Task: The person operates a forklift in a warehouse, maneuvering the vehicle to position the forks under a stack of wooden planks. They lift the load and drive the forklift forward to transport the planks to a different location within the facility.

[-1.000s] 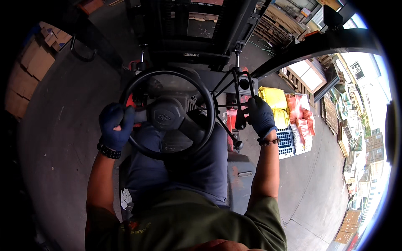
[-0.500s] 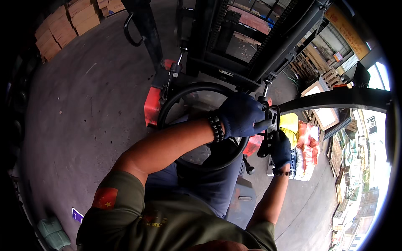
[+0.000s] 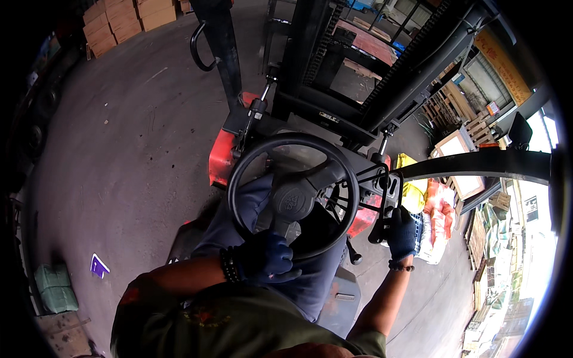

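Note:
The black steering wheel (image 3: 292, 200) of a forklift stands in front of my lap. My left hand (image 3: 265, 258), in a dark blue knit glove, lies over the near lower part of its rim. The fingers curl over the rim and the thumb points right. To the right of the wheel, my right hand (image 3: 401, 232), gloved alike, is closed around a black control lever (image 3: 388, 222) beside the looped black handles. The glove hides part of the lever. Past the wheel rises the black lift mast (image 3: 334, 89).
Stacked cardboard boxes (image 3: 122, 21) stand far left, on the grey floor (image 3: 143, 143). A green bundle (image 3: 55, 289) lies near left. Yellow sacks (image 3: 412, 188), orange-and-white sacks (image 3: 439, 209) and wooden pallets (image 3: 450, 104) are at the right. A black curved frame bar (image 3: 477, 167) crosses there.
My left hand has moved from the wheel's far right side to its near lower rim, uncovering the hub. My right hand stays at the lever. The floor and boxes have shifted in view.

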A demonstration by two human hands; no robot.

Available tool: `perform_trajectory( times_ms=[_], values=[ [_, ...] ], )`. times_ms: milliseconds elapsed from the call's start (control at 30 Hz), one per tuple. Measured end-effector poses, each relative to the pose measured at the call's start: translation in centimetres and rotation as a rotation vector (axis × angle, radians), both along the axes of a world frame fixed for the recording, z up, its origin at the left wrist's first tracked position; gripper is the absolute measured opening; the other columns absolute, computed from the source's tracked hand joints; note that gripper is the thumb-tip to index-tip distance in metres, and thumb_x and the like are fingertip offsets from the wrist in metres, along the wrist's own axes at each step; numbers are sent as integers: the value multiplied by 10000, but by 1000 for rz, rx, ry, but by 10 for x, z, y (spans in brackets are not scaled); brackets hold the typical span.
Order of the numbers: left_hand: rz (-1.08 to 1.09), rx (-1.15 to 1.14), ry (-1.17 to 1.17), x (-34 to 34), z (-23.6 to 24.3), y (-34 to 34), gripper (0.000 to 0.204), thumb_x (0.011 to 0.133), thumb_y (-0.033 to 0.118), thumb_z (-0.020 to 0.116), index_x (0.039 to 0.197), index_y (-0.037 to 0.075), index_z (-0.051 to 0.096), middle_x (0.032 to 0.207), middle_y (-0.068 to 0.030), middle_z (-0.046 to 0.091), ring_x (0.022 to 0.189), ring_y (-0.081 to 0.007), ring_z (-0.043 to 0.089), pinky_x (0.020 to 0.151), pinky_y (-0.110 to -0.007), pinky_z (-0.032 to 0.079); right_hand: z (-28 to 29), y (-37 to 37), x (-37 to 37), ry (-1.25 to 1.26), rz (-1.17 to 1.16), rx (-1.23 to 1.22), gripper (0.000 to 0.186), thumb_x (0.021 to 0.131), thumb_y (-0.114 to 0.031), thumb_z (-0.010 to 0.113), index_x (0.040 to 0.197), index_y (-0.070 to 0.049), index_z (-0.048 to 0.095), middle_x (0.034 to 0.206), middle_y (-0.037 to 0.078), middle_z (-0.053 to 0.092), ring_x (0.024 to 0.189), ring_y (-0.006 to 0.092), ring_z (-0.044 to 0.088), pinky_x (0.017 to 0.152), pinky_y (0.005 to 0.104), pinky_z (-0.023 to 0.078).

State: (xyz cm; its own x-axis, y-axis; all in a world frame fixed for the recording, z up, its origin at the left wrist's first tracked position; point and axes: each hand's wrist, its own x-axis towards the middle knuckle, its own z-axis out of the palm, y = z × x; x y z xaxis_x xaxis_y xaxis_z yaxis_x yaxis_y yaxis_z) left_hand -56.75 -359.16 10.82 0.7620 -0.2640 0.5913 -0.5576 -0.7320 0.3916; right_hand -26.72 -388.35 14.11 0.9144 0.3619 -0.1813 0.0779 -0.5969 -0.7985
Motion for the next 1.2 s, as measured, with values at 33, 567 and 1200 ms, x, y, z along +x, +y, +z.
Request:
perform_trajectory(
  times_ms=[33, 567, 1200],
  values=[
    [39, -13, -7, -30, -19, 25, 437, 904, 277, 885, 633, 158, 565, 713, -23, 619, 649, -250, 624, 620, -403, 475, -18, 16, -28, 7, -29, -1, 257, 1136, -133, 525, 1284, 18, 673, 1222, 175, 771, 868, 251, 846, 582, 345, 657],
    [499, -101, -373, 169, 40, 43, 428, 927, 296, 855, 617, 111, 626, 663, -114, 610, 633, -360, 643, 565, -492, 475, -108, -85, 37, -427, 162, -166, 165, 1094, -70, 592, 1196, 43, 654, 1101, 213, 750, 976, 410, 745, 784, 476, 618],
    [268, -95, -431, -3, 35, -124, 365, 900, 307, 893, 677, 134, 662, 714, -64, 631, 658, -311, 651, 617, -453, 504, -97, -203, -177, -256, -34, -17, 355, 1182, -278, 505, 1321, -9, 689, 906, 173, 825, 667, 257, 799, 550, 370, 599]
  ],
)
